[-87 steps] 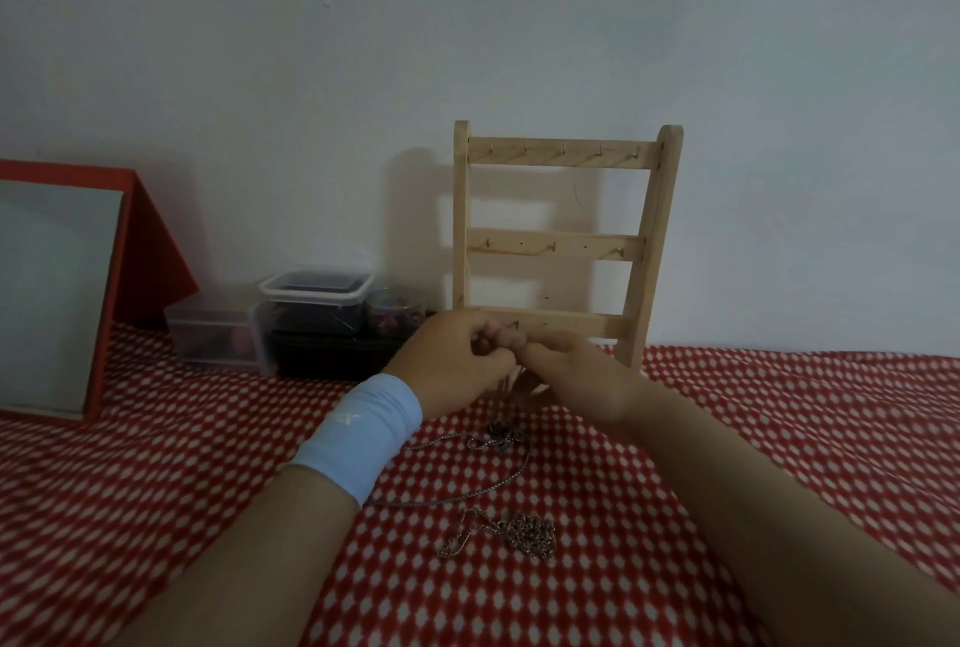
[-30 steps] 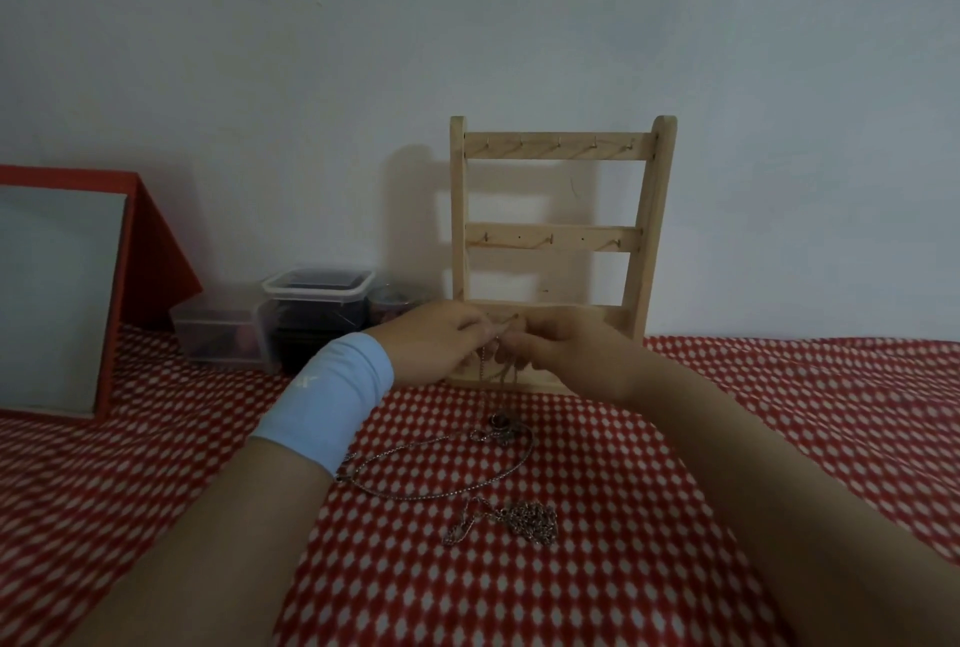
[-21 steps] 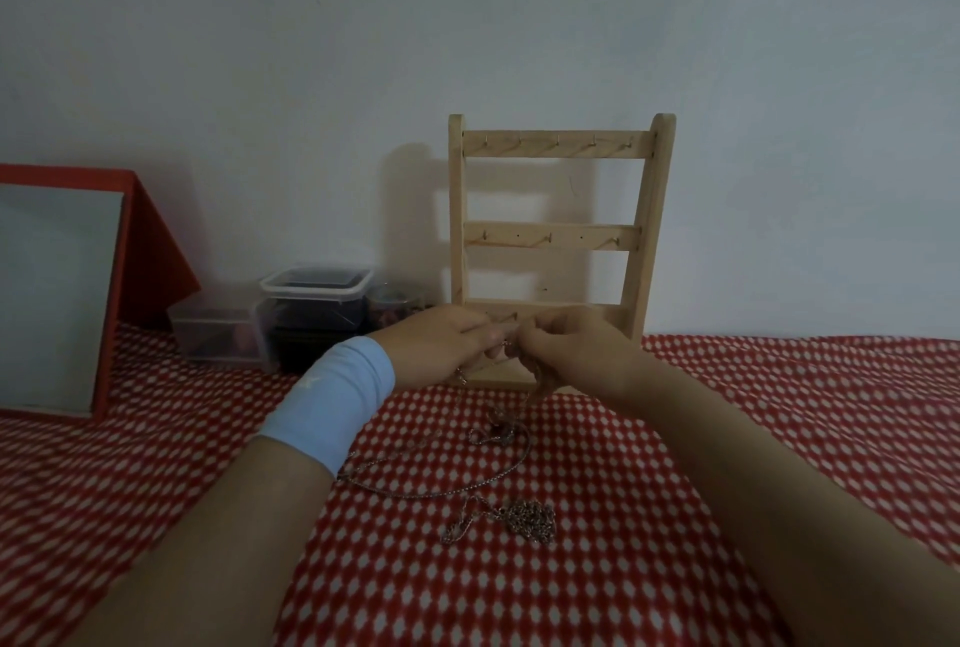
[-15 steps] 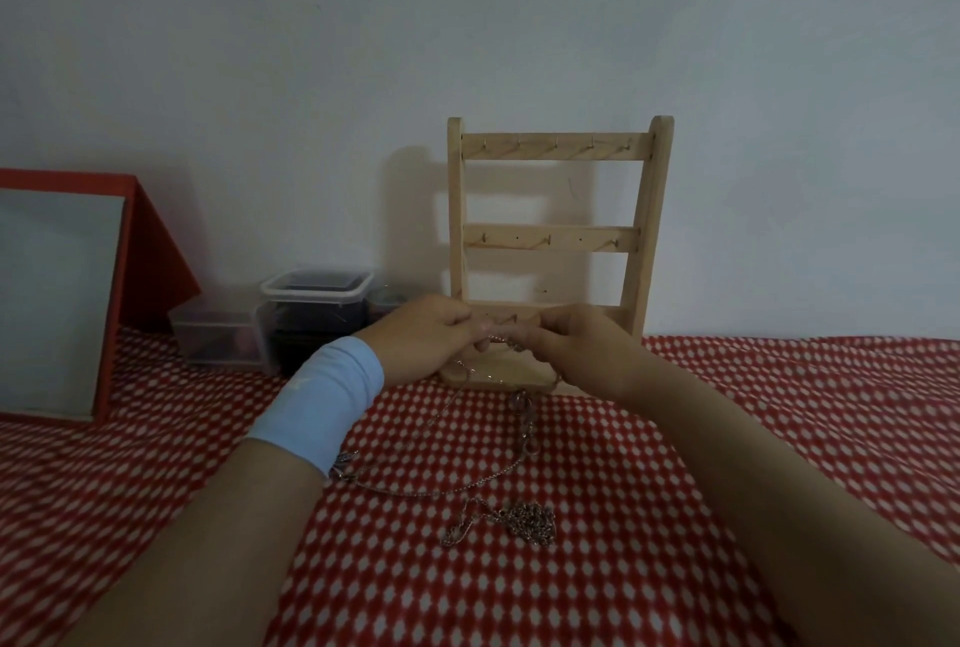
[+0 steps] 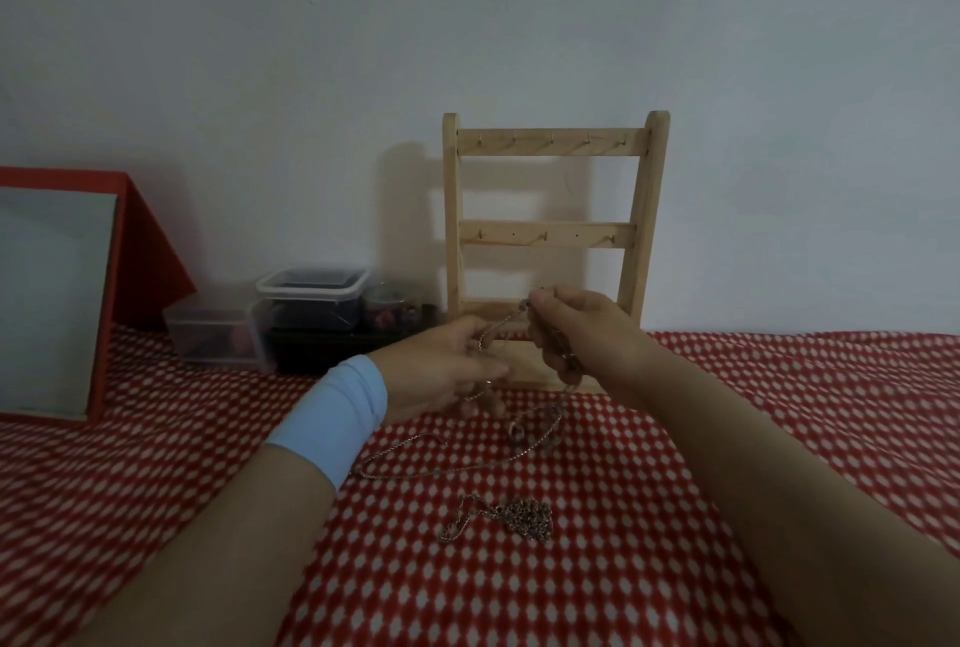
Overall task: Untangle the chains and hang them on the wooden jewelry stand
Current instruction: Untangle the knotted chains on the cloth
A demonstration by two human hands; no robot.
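A wooden jewelry stand (image 5: pixel 550 236) with three hooked rails stands against the wall; no chain hangs on its hooks. In front of its lowest rail, my right hand (image 5: pixel 582 334) pinches a thin chain (image 5: pixel 498 327) between thumb and fingers. A short stretch of it runs down-left to my left hand (image 5: pixel 441 366), which wears a light blue wristband and holds the chain in its fingers. The rest of that chain (image 5: pixel 447 464) trails in a loop on the cloth. A second chain (image 5: pixel 519 516) lies bunched nearer to me.
A red cloth with white dots (image 5: pixel 779 412) covers the surface. Left of the stand sit clear plastic boxes (image 5: pixel 306 314), one stacked on a dark tray. A red-framed board (image 5: pixel 52 298) leans at the far left.
My hands were together at the lowest rail. Now they have drawn apart: the right has risen slightly with the chain, the left has dropped, and a stretch of chain shows between them.
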